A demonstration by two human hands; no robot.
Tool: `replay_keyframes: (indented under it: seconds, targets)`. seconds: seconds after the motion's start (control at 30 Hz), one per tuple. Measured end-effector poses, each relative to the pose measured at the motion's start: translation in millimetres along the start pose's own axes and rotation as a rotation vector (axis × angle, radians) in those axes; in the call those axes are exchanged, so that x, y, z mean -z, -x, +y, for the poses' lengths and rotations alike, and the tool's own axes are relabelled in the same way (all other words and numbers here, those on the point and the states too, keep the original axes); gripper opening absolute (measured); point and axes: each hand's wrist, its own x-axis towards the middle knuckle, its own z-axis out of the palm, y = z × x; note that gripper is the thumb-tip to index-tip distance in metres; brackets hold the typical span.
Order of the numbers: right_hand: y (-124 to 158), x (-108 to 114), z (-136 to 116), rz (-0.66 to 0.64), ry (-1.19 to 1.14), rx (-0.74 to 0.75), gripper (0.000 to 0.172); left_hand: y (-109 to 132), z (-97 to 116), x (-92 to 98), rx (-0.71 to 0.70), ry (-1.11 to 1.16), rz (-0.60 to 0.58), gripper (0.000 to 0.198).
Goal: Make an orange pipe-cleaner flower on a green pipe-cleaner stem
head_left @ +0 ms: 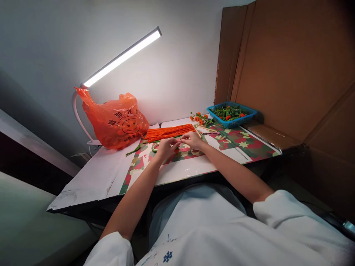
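Observation:
My left hand [166, 149] and my right hand [192, 140] meet above the middle of the mat, each with its fingertips pinched together. Whatever lies between the fingertips is too small to make out. Just beyond them, a bundle of fuzzy orange pipe cleaners [169, 133] stretches across the table. A roll of green tape [155, 147] lies beside my left hand, partly hidden by it. Thin wooden sticks [206, 128] and a slim pinkish tool [210, 133] rest to the right of my right hand.
An orange plastic bag [116, 123] stands at the back left under a lit lamp [124, 55]. Orange flowers on green stems [196, 119] lie near a blue basket [235, 122] holding more. Green pieces [133, 150] lie left. Cardboard [277, 74] walls the right side.

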Motion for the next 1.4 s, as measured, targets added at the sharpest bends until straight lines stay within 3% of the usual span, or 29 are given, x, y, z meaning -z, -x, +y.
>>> replay_keyframes:
  seconds: [0.2,0.43,0.5,0.7,0.8,0.97,1.23,1.4]
  targets:
    - [0,5,-1,-0.076,-0.058,0.078,0.017,-2,-4,10.1,0.065,0.265,-0.274,0.042]
    - [1,8,-6,-0.163,-0.16,0.099,0.034,-2,1,23.1,0.126,0.49,-0.458,0.044]
    - [1,8,-7,-0.156,-0.156,0.08,0.035,-2,1,21.9,0.121,0.473,-0.44,0.045]
    - [1,2,-3,-0.052,-0.106,0.042,0.027,-1,-2,9.7,0.105,0.252,-0.167,0.041]
    - [1,2,-2,-0.024,-0.055,0.039,0.021,-2,-5,5.8,0.106,0.232,-0.099,0.039]
    - [2,7,-5,-0.051,0.043,0.052,0.01,-4,-6,6.9,0.108,0.187,-0.166,0.039]
    - [2,11,-7,-0.066,0.082,0.131,0.01,-3,2,19.0,0.105,0.219,-0.313,0.046]
    - [4,9,-7,-0.042,0.083,0.11,0.012,-2,2,17.4,0.071,0.091,-0.209,0.043]
